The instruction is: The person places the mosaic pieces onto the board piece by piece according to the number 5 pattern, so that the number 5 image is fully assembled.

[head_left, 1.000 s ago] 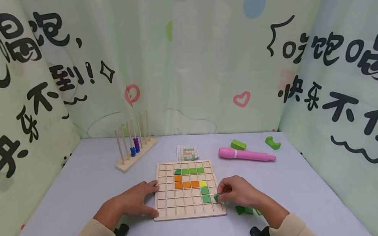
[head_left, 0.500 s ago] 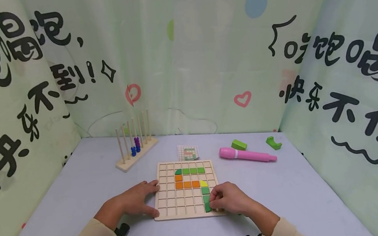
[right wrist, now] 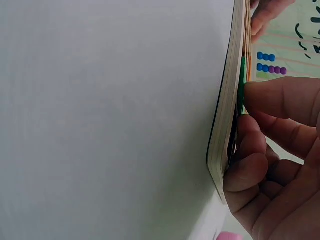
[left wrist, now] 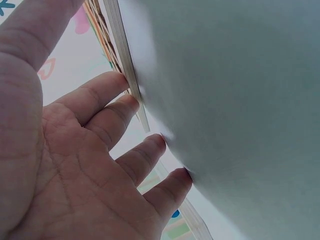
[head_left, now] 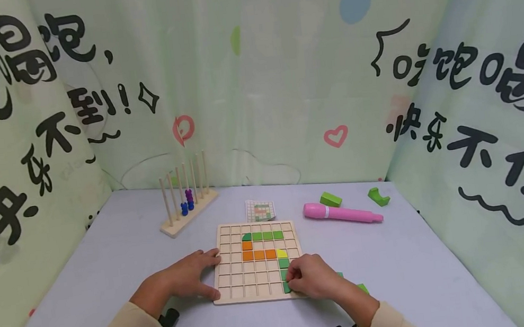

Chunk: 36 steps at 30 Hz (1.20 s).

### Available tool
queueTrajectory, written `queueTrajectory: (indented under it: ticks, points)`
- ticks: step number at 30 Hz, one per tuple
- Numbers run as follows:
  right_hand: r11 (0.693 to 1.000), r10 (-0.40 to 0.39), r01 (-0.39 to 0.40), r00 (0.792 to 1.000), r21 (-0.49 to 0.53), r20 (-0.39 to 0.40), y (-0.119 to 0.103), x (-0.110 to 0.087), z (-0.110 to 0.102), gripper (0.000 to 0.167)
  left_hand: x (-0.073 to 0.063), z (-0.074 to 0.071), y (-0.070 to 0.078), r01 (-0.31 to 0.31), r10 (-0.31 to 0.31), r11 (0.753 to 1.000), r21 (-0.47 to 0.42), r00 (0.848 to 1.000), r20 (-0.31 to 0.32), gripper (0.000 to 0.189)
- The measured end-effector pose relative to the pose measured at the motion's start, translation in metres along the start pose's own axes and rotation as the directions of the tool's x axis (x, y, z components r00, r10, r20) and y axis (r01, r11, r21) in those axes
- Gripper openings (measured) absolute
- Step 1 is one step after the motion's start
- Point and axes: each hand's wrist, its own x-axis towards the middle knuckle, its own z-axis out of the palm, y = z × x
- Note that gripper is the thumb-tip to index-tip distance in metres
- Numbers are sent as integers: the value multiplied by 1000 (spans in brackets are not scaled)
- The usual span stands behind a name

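Observation:
A wooden grid board [head_left: 251,291] lies on the table with orange, yellow and green blocks set in its cells. My left hand [head_left: 181,276] rests along its left side, thumb near the front corner and fingertips at the edge. The left wrist view shows those fingers spread and nearly straight. My right hand [head_left: 313,276] is over the board's lower right part, fingers curled, pinching a dark green block [head_left: 287,287] in the front row. In the right wrist view a fingertip lies on the green block [right wrist: 242,85]; the rest of the block is hidden.
A peg abacus [head_left: 185,222] with blue and purple beads stands back left. Behind the board lies a small pattern card [head_left: 260,210]. To the right are a pink marker-like stick [head_left: 341,213], a green block [head_left: 330,199] and a green arch block [head_left: 378,197]. More green blocks lie partly behind the right forearm.
My right hand has moved left from the board's right side, bringing the dark green block into the front row below the other green blocks. My left hand has stayed in place.

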Motion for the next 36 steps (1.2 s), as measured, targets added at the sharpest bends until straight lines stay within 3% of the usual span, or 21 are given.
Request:
queueTrajectory:
  ticks: [10, 22, 31, 36]
  points:
    - [1000, 6, -5, 1000, 18, -5, 1, -2, -3, 11, 0, 0, 0, 7, -7, 1000, -2, 1000, 8, 90]
    - [977, 176, -166, 982, 132, -72, 26, -14, -30, 5, 0, -1, 1, -1, 1, 1000, 2, 1000, 2, 90]
    - [963, 265, -254, 952, 91, -152, 56, -37, -44, 7, 0, -2, 3, 8, -8, 1000, 11, 1000, 5, 90]
    - [963, 267, -268, 949, 16, -168, 68, -45, -46, 10, -1, -3, 4, 16, -16, 1000, 12, 1000, 13, 89]
